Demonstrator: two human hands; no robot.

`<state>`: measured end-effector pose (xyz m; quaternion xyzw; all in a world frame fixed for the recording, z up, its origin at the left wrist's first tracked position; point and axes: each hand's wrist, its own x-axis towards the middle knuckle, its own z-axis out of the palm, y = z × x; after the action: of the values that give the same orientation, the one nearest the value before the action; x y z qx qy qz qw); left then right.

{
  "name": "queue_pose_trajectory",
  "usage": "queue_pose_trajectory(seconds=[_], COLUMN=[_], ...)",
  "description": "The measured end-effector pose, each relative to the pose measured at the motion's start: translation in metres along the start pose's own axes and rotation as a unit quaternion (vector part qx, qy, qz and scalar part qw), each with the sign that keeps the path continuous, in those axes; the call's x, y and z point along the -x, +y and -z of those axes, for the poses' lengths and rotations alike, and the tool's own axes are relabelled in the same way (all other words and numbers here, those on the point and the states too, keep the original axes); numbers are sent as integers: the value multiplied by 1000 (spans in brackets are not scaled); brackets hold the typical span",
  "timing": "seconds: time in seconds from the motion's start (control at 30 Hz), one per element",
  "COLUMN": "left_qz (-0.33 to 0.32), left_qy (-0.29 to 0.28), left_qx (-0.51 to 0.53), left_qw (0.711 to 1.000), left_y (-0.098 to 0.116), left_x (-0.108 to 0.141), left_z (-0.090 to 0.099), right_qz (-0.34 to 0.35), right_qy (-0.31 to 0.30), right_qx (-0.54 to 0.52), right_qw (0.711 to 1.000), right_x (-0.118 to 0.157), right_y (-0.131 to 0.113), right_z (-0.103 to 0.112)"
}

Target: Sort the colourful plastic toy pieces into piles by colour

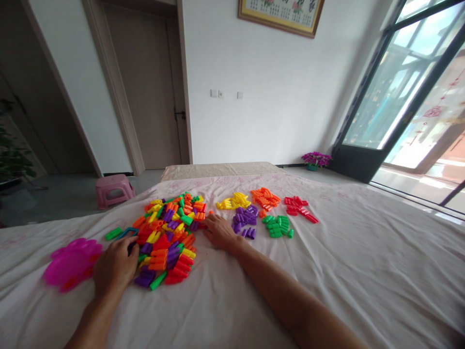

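A mixed heap of plastic tube-shaped building blocks (165, 225) in red, orange, yellow, green and purple lies on the cloth. At its left edge is my left hand (118, 261), with thumb and fingers curved and apart around a small dark gap. A teal frame-shaped piece (127, 232) and a green block (114, 233) lie just beyond its fingertips. My right hand (220, 231) rests low at the heap's right edge, fingers outstretched toward red and purple blocks. Whether its fingertips touch a block cannot be made out.
Right of the heap are groups of yellow (238, 200), purple (244, 218), orange (266, 198), green (276, 226) and red blocks (298, 206). A magenta plastic tray-like piece (69, 264) lies left. Beyond the wrinkled cloth (345, 271) stand a pink stool (115, 190) and potted flowers (316, 159).
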<state>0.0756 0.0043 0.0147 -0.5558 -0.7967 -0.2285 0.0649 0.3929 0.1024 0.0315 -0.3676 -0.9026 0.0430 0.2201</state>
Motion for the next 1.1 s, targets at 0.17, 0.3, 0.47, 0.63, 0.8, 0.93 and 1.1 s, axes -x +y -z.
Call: queue_pose_trajectory(seconds=[0.17,0.3,0.47,0.63,0.8,0.93,1.1], left_qz=[-1,3,2,5,-1,-3,5], left_qy=[-4,-3,-3,-3,3,7,-3], left_qx=[-1,-2,1,-5,-3,-2,-14], left_qw=[1000,1000,1000,1000,1000,1000,1000], left_y=[-2,-1,1,3,5,4,4], left_x=[-1,-1,0,1,1,1,0], left_z=[-2,-2,1,4,4,3,3], right_qz=[-17,-18,-71,-20,-9,-18,-22], right_qy=[-9,0,48,22,15,27,25], right_qx=[7,-2,0,-22,-35,-34,-40], right_qw=[1000,1000,996,999,999,999,999], right_x=[-1,-1,1,3,3,2,2], right_y=[-1,0,1,0,2,5,4], right_z=[0,0,-2,-4,-4,-6,-3])
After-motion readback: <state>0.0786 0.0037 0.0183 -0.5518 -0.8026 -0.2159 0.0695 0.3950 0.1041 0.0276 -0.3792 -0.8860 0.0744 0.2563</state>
